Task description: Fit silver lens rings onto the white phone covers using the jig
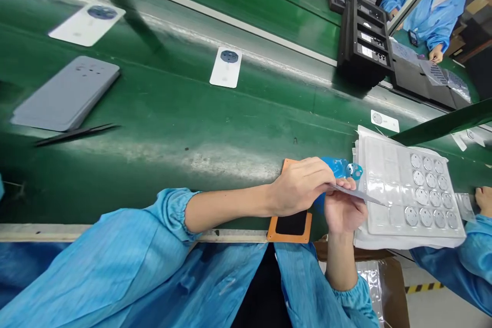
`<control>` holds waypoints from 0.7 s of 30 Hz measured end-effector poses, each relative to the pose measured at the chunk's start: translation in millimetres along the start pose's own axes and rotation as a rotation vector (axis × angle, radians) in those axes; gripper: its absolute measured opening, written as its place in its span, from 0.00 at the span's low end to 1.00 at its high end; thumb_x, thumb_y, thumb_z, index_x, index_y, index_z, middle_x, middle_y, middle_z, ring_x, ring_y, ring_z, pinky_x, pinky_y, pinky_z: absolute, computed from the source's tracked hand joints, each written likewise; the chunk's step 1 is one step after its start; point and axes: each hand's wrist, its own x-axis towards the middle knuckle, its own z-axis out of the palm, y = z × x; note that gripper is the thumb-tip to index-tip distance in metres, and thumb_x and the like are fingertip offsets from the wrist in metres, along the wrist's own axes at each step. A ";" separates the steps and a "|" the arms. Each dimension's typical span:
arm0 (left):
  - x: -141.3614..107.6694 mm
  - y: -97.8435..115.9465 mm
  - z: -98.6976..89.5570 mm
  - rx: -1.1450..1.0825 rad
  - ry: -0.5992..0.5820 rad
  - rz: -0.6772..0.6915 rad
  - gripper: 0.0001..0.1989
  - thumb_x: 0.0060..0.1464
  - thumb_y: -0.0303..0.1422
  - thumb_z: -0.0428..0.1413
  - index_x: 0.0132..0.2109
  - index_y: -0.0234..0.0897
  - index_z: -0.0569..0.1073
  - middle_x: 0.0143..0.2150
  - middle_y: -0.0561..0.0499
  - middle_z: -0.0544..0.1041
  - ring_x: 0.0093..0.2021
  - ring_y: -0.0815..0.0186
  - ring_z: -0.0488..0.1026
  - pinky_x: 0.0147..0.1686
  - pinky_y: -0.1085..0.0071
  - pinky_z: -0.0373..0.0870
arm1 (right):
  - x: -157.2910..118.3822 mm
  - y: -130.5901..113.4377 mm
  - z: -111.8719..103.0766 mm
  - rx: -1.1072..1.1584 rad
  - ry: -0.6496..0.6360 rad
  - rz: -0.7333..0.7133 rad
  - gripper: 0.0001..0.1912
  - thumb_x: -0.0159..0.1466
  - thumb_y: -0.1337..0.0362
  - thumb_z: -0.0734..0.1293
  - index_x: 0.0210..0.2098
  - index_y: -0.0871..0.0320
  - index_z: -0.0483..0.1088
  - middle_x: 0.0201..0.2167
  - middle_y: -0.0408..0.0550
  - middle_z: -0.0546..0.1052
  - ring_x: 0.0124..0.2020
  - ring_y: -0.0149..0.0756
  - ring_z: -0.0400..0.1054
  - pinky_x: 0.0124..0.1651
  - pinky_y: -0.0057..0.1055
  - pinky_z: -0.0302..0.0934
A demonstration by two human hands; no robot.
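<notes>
Beside the orange fixture [289, 238]: 1 thin panel [360, 194], edge pinched by left hand [300, 187], supported beneath by right hand [346, 212]; handling apparently unfinished. Right of fixture: tray [378, 161], 13 round parts [422, 196] seated. Far left of fixture: grey panel stack [63, 97], discs absent; white panel [225, 76], disc [229, 56] present.

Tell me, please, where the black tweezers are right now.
In the head view, the black tweezers lie at the far left on the green work surface, just on the near side of the stacked grey panels.
</notes>
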 end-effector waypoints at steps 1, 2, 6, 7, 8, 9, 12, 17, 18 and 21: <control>1.0 -0.9 -0.6 -0.054 0.012 -0.051 0.06 0.67 0.26 0.54 0.41 0.34 0.76 0.38 0.46 0.81 0.41 0.65 0.78 0.45 0.69 0.76 | -0.4 -1.9 1.3 0.017 0.024 -0.042 0.20 0.69 0.52 0.52 0.51 0.48 0.70 0.34 0.51 0.71 0.40 0.49 0.71 0.46 0.52 0.66; 1.7 -1.2 -1.1 -0.113 0.028 -0.113 0.05 0.66 0.27 0.56 0.40 0.33 0.76 0.37 0.47 0.80 0.39 0.66 0.77 0.43 0.70 0.75 | -0.7 -4.0 3.5 0.029 0.040 -0.096 0.19 0.69 0.54 0.54 0.52 0.47 0.70 0.34 0.50 0.73 0.40 0.48 0.72 0.47 0.52 0.67; 0.4 1.6 -1.4 -0.330 0.072 -0.336 0.07 0.63 0.32 0.61 0.36 0.33 0.76 0.35 0.48 0.79 0.34 0.68 0.76 0.37 0.72 0.73 | 0.0 -12.4 20.8 0.023 0.109 -0.290 0.11 0.66 0.65 0.66 0.46 0.46 0.74 0.32 0.43 0.76 0.35 0.41 0.74 0.44 0.44 0.70; -0.4 2.7 -0.8 -0.364 0.076 -0.384 0.08 0.62 0.33 0.62 0.36 0.33 0.76 0.35 0.48 0.78 0.34 0.68 0.75 0.37 0.72 0.73 | 1.1 -15.1 26.5 0.008 0.151 -0.310 0.10 0.64 0.68 0.69 0.43 0.47 0.75 0.31 0.42 0.76 0.34 0.39 0.73 0.43 0.42 0.70; -0.6 3.5 0.0 -0.395 0.084 -0.434 0.08 0.61 0.34 0.62 0.36 0.33 0.76 0.35 0.49 0.78 0.34 0.68 0.75 0.37 0.72 0.72 | 3.0 -18.6 32.3 -0.013 0.198 -0.322 0.10 0.62 0.70 0.71 0.41 0.49 0.76 0.31 0.42 0.77 0.34 0.39 0.73 0.42 0.41 0.71; 0.3 3.6 0.7 -0.425 0.099 -0.484 0.09 0.61 0.35 0.62 0.36 0.33 0.76 0.35 0.49 0.78 0.33 0.68 0.74 0.36 0.72 0.72 | 6.4 -23.0 37.9 -0.036 0.242 -0.332 0.09 0.61 0.71 0.72 0.39 0.51 0.76 0.32 0.43 0.78 0.34 0.39 0.74 0.42 0.41 0.71; 13.1 -2.8 -2.5 -0.507 0.180 -0.588 0.13 0.60 0.39 0.63 0.35 0.33 0.74 0.33 0.50 0.76 0.32 0.69 0.73 0.35 0.73 0.72 | 31.1 -41.9 54.1 -0.065 0.305 -0.356 0.07 0.59 0.69 0.75 0.35 0.56 0.75 0.35 0.45 0.80 0.38 0.42 0.76 0.46 0.44 0.72; 54.6 -58.4 -57.7 -0.225 0.219 -0.476 0.19 0.56 0.47 0.64 0.42 0.34 0.74 0.45 0.45 0.79 0.46 0.63 0.76 0.47 0.66 0.73 | 128.4 -70.5 77.5 0.141 0.267 -0.236 0.18 0.55 0.61 0.79 0.42 0.59 0.76 0.42 0.48 0.81 0.46 0.41 0.77 0.51 0.41 0.73; 61.5 -78.2 -75.8 -0.047 0.263 -0.489 0.20 0.57 0.47 0.62 0.45 0.34 0.74 0.48 0.44 0.78 0.49 0.61 0.75 0.50 0.65 0.72 | 148.4 -70.6 79.1 0.202 0.228 -0.153 0.20 0.55 0.59 0.78 0.44 0.59 0.75 0.43 0.48 0.81 0.46 0.39 0.77 0.49 0.38 0.73; 72.3 -146.4 -130.0 0.479 0.294 -0.642 0.30 0.55 0.50 0.59 0.53 0.26 0.71 0.55 0.37 0.75 0.59 0.55 0.71 0.57 0.61 0.66 | 176.9 -57.3 77.8 0.217 0.074 0.263 0.22 0.52 0.55 0.80 0.40 0.59 0.74 0.38 0.45 0.80 0.37 0.30 0.75 0.39 0.27 0.71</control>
